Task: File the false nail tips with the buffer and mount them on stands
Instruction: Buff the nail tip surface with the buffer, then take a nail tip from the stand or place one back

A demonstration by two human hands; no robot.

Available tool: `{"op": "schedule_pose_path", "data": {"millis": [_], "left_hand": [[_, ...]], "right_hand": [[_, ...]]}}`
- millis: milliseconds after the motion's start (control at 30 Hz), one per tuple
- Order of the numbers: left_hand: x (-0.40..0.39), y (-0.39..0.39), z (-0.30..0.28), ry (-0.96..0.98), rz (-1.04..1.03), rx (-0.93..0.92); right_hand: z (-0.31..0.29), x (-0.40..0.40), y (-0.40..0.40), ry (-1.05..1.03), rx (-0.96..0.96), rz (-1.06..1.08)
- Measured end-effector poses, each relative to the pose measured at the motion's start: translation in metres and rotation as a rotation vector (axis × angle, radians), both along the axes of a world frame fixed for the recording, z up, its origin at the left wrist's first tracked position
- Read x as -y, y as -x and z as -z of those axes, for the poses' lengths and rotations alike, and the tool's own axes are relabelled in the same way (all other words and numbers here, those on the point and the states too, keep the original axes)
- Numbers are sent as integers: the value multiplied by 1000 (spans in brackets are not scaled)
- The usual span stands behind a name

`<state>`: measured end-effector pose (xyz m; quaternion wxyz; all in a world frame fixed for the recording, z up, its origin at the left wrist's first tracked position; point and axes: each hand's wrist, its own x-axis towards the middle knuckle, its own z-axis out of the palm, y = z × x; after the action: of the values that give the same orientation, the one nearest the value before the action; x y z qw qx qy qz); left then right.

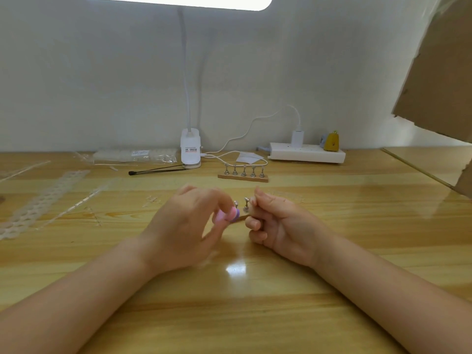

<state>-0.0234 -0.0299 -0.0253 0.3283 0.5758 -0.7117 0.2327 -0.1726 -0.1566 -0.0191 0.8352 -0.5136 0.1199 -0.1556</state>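
Slippage looked the likeliest trouble: the left hand (189, 221) gripped the pink buffer (228, 215) above the counter (357, 226), the right hand (275, 221) pinched a small nail tip (252, 207) beside two loose stands (245, 204), easily flicked away or knocked over.

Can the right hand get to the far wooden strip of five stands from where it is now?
Probably yes. The strip of stands sits on open table just beyond the right hand, nothing lying between them. But that hand's grip is pinching a nail tip, so it would be reaching with fingers occupied.
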Motion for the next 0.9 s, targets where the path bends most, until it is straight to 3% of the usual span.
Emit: {"op": "schedule_pose_path", "data": {"millis": [133, 333, 567, 800, 900], "left_hand": [[-1, 5, 4, -48, -34, -10], [0, 20, 5, 29, 8, -419], [2, 26, 6, 73, -28, -455], [3, 17, 5, 96, -192, -518], [5, 9, 7, 46, -307, -541]], "right_hand": [[1, -1, -1, 3, -4, 46], [3, -6, -1, 217, -47, 45], [5, -9, -3, 389, -97, 78], [3, -12, -2, 198, -15, 231], [3, -7, 2, 540, -86, 378]]}}
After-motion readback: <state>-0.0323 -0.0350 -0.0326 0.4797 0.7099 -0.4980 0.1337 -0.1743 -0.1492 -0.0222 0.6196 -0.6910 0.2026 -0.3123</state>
